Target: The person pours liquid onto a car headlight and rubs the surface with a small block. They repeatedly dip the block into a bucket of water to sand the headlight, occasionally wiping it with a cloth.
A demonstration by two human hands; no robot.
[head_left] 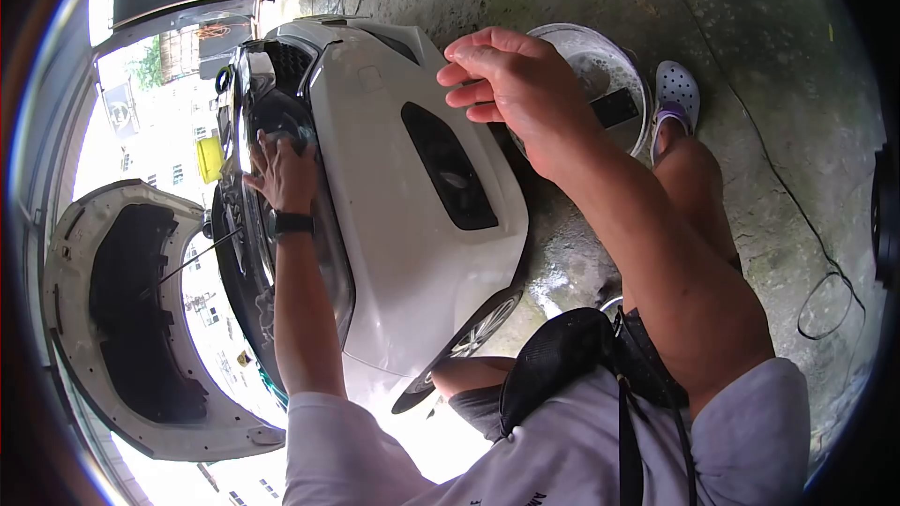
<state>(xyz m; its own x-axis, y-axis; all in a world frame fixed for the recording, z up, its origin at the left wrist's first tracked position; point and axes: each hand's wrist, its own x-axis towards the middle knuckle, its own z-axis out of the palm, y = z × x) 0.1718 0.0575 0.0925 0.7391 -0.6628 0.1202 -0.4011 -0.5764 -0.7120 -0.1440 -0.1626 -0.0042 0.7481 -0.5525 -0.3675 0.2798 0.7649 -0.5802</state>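
My left hand, with a black watch on the wrist, presses a teal cloth against the dark edge of the engine bay, beside the headlight of a white car. My right hand hovers in the air above the car's front bumper, fingers stretched out and loosely apart, holding nothing. It is close to a white bucket, which it partly hides.
The car's hood stands open on a thin prop rod. A yellow cap shows in the engine bay. A front wheel, my foot in a white clog, a black bag and cables lie over wet concrete.
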